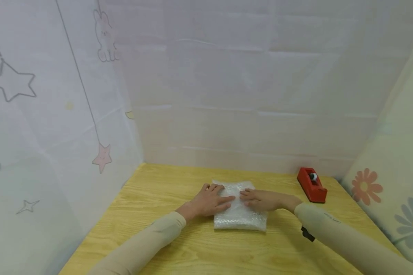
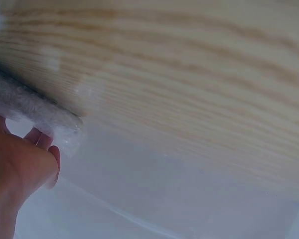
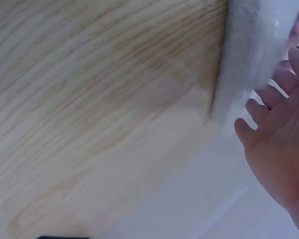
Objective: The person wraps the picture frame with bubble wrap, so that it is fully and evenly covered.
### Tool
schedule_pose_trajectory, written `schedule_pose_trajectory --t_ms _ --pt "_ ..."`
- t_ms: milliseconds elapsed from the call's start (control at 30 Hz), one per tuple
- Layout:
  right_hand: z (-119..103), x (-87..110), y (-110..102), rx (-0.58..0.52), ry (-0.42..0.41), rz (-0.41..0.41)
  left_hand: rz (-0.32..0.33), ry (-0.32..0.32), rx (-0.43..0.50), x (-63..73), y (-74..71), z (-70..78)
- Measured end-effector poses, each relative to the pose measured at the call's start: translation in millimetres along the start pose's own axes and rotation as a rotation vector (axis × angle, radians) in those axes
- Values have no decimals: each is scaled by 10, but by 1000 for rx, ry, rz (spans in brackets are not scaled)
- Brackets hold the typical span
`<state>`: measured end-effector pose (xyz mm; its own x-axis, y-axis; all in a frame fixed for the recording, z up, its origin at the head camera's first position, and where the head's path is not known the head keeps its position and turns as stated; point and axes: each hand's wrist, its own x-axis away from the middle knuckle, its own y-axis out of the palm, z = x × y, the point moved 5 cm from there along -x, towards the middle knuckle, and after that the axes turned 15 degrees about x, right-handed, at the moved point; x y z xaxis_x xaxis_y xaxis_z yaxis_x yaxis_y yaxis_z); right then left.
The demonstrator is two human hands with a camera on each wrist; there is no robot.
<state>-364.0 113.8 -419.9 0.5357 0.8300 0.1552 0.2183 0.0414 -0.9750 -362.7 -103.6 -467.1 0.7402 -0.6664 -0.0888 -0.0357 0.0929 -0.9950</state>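
Observation:
A folded, flat packet of clear bubble wrap (image 1: 240, 220) lies on the wooden table in the head view. On its left side rests my left hand (image 1: 206, 201), thumb and forefinger stretched over the top and the other fingers bent at the far left edge. From the right, my right hand (image 1: 266, 199) lays its extended fingers on the packet's upper face. The left wrist view has the packet's thick side (image 2: 32, 104) beside the left hand (image 2: 25, 164). In the right wrist view the fingers of the right hand (image 3: 281, 134) spread along the bubble wrap (image 3: 244, 55).
A red tape dispenser (image 1: 311, 191) with a roll in it stands at the table's back right. Pale printed sheets (image 1: 247, 88) hang behind the table (image 1: 151, 191) and at both sides. A small black object (image 1: 308, 234) shows beneath the right forearm.

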Motion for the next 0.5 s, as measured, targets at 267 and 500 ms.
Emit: schedule_pose_trajectory --t_ms 267,500 --pt "314 447 -310 -22 124 70 -24 5 14 16 -24 -22" --pt "676 942 -621 -32 216 168 -17 30 35 61 -66 -35"
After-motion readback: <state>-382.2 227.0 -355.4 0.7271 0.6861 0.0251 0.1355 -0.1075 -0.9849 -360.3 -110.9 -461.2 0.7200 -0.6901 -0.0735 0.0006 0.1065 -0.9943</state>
